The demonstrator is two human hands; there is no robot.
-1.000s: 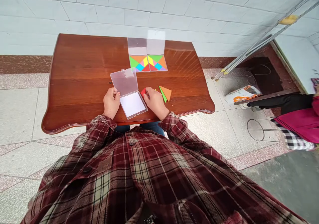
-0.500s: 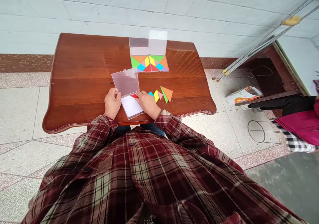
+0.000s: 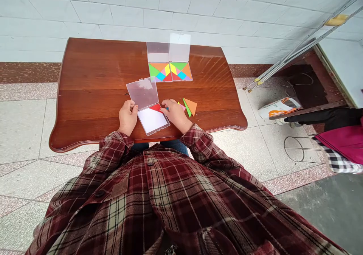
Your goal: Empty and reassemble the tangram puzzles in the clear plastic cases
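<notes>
An open clear plastic case with a white base lies near the front edge of the wooden table, its lid tilted up. A red triangle piece lies in the case's top corner. My left hand is closed on the case's left edge. My right hand rests just right of the case, fingers curled over the loose pieces, fingertips near the red triangle. Loose tangram pieces lie to its right: an orange triangle, a green triangle, with pink and yellow bits partly hidden by the hand.
Two more open cases filled with coloured tangram pieces sit at the table's far middle, lids up. Metal poles, a small box and a wire ring lie on the tiled floor to the right. Another person's pink clothing shows at the right edge.
The red triangle went from beside the case, under my right hand, into the case's top corner. My right hand then drew back to the right of the case. My left hand stayed put.
</notes>
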